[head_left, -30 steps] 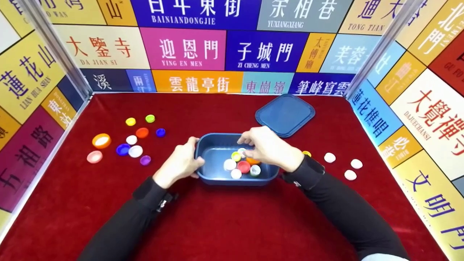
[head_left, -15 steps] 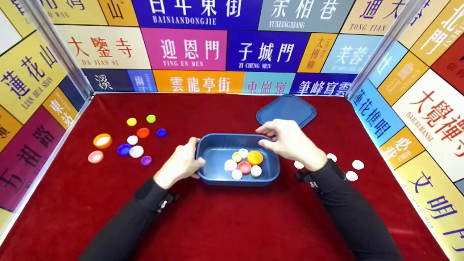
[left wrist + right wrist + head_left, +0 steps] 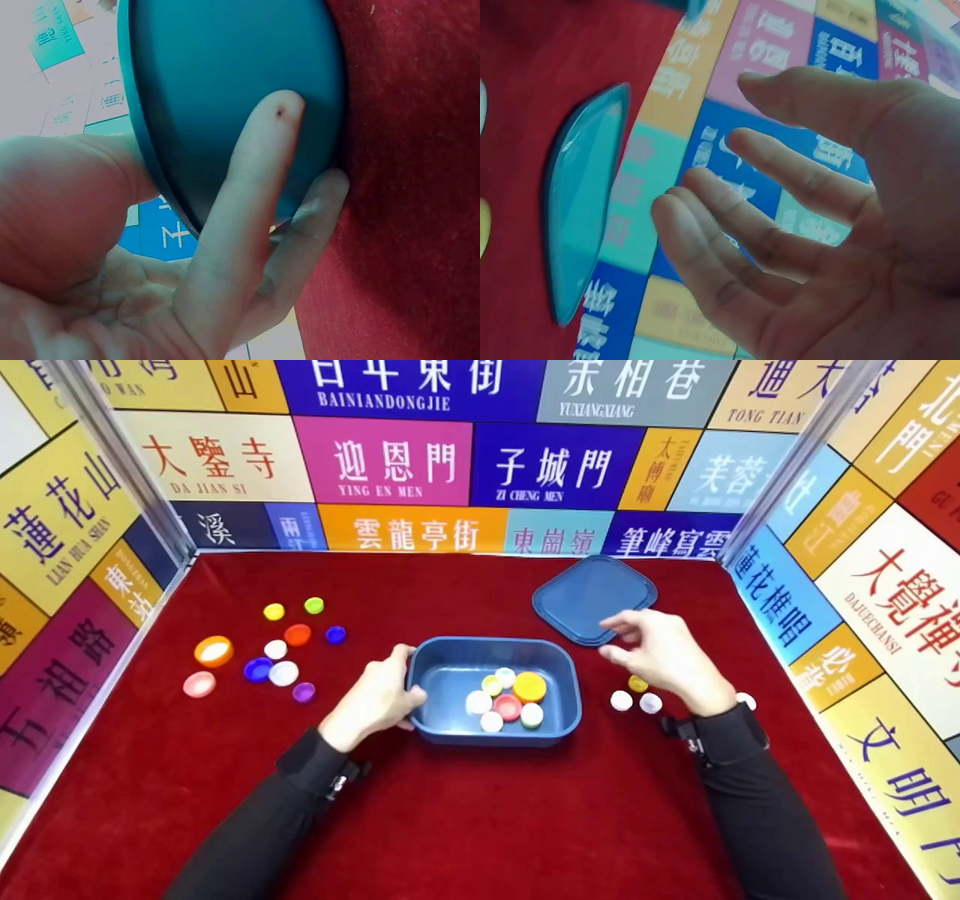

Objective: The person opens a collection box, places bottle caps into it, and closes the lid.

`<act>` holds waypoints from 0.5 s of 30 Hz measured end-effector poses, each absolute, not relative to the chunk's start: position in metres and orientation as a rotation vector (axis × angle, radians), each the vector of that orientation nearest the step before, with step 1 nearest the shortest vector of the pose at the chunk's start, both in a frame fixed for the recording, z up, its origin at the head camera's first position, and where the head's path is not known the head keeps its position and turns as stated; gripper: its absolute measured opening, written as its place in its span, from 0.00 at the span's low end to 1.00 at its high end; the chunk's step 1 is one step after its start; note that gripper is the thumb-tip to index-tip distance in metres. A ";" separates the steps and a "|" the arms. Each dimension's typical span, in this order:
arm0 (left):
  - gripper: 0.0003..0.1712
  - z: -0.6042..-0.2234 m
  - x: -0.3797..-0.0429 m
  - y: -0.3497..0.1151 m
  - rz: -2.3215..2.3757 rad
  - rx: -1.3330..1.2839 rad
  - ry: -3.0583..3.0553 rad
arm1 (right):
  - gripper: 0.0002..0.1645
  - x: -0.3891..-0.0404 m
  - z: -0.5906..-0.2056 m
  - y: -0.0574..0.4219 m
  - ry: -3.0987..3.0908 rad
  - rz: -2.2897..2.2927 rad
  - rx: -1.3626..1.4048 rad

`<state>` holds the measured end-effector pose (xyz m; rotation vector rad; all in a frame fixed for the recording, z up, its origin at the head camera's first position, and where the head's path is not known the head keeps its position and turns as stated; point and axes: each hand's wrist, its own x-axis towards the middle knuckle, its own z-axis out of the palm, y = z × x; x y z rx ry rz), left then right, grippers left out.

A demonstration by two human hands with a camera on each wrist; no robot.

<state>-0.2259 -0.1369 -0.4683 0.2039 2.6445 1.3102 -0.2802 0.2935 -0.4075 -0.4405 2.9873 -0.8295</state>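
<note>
A blue plastic box (image 3: pixel 442 690) stands on the red cloth, holding several bottle caps: a large orange-yellow cap (image 3: pixel 529 688), a red cap (image 3: pixel 507 707), a small yellow one and several white ones. My left hand (image 3: pixel 375 694) grips its left end, thumb over the rim; in the left wrist view the fingers (image 3: pixel 255 157) lie along the outer wall. To the right, my right hand (image 3: pixel 664 656) hovers with loosely bent fingers and nothing between them, as the right wrist view confirms. Just below it lie a yellow cap (image 3: pixel 637 683) and two white caps (image 3: pixel 621 700).
The blue lid (image 3: pixel 592 600) lies flat behind the box. Several loose caps spread at the left, among them an orange cap (image 3: pixel 214 651), a purple cap (image 3: pixel 304 693) and a green cap (image 3: pixel 313 605). Another white cap (image 3: pixel 746 700) shows beside the right sleeve. Printed walls enclose the table.
My right hand has withdrawn from inside the box and moved right, over the caps there. The orange-yellow cap in the box is now fully uncovered. My left hand stays on the box.
</note>
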 end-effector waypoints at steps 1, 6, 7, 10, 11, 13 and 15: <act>0.36 -0.468 -0.226 -0.137 1.311 0.206 2.644 | 0.26 -0.282 -0.410 0.299 2.981 -0.807 -0.412; 0.36 -0.468 -0.226 -0.138 1.306 0.197 2.646 | 0.30 -0.292 -0.423 0.321 2.936 -0.707 -0.300; 0.36 -0.468 -0.226 -0.138 1.307 0.195 2.646 | 0.30 -0.294 -0.426 0.324 2.930 -0.689 -0.285; 0.36 -0.468 -0.226 -0.138 1.308 0.199 2.642 | 0.30 -0.299 -0.434 0.334 2.912 -0.659 -0.253; 0.36 -0.468 -0.226 -0.137 1.311 0.199 2.643 | 0.30 -0.300 -0.437 0.336 2.908 -0.656 -0.245; 0.36 -0.468 -0.226 -0.137 1.316 0.196 2.649 | 0.29 -0.301 -0.442 0.339 2.903 -0.653 -0.237; 0.36 -0.469 -0.226 -0.135 1.312 0.188 2.650 | 0.28 -0.302 -0.447 0.341 2.896 -0.646 -0.239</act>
